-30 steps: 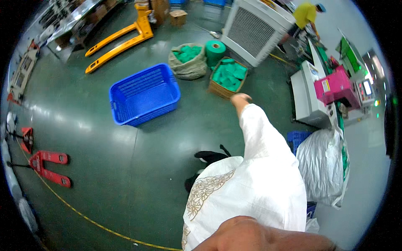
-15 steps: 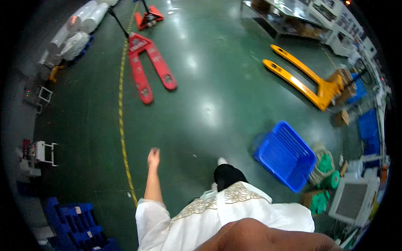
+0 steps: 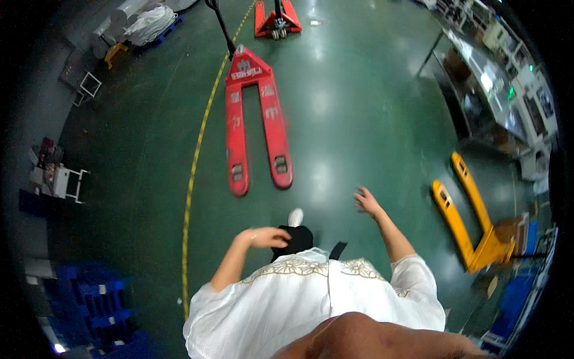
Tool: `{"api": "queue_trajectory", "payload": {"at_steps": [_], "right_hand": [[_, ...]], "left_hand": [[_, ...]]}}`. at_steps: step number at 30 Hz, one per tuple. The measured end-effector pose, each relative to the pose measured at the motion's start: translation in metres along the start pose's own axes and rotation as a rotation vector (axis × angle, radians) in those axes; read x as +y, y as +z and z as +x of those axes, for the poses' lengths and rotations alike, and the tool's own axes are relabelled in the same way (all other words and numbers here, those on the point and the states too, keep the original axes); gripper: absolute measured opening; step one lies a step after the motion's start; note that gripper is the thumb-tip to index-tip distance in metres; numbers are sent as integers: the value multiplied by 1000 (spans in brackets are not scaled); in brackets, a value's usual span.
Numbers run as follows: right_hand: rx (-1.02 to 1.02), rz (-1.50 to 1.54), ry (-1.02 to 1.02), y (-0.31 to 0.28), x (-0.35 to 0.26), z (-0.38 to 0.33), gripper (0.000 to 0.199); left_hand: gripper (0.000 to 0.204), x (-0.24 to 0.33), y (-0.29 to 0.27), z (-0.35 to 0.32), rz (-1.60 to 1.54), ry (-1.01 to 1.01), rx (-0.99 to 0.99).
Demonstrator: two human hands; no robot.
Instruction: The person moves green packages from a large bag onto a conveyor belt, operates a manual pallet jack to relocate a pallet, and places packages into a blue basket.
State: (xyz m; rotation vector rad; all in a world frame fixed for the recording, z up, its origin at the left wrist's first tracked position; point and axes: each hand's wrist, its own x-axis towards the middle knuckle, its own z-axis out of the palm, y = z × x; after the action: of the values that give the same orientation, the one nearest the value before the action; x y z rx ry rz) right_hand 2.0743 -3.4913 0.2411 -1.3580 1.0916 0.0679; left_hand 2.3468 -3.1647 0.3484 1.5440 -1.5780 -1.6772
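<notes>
Head view gives me the white shirt (image 3: 287, 296) nearest, then the left hand (image 3: 266, 237) in front of the black trouser leg (image 3: 299, 240); blur keeps me from telling how its fingers stand. I see the right hand (image 3: 369, 205) with fingers spread. Just beyond, a red pallet truck (image 3: 236, 140) stands beside the yellow line (image 3: 191, 179). Farther right, I have a yellow pallet truck (image 3: 454, 221).

Turned further left and moved nearer red pallet jack (image 3: 276, 125), now almost straight ahead. Drew left hand (image 3: 269, 237) inward; brought right hand (image 3: 369, 203) back into view. Seeing yellow pallet jack (image 3: 487, 248) lower down.
</notes>
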Motion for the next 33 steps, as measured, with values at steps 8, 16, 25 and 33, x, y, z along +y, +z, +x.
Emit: {"api": "queue_trajectory", "payload": {"at_steps": [8, 16, 25, 33], "right_hand": [[-1052, 441, 152, 56, -393, 221, 51], [-978, 1044, 331, -8, -659, 439, 37], [-1177, 423, 375, -21, -968, 686, 34], [-1254, -345, 196, 96, -1165, 1014, 27]], "left_hand": [[22, 150, -422, 180, 327, 429, 1206], [11, 255, -746, 506, 1054, 1001, 582], [13, 179, -1142, 589, 1144, 704, 966], [45, 42, -1450, 335, 1131, -137, 2161]]}}
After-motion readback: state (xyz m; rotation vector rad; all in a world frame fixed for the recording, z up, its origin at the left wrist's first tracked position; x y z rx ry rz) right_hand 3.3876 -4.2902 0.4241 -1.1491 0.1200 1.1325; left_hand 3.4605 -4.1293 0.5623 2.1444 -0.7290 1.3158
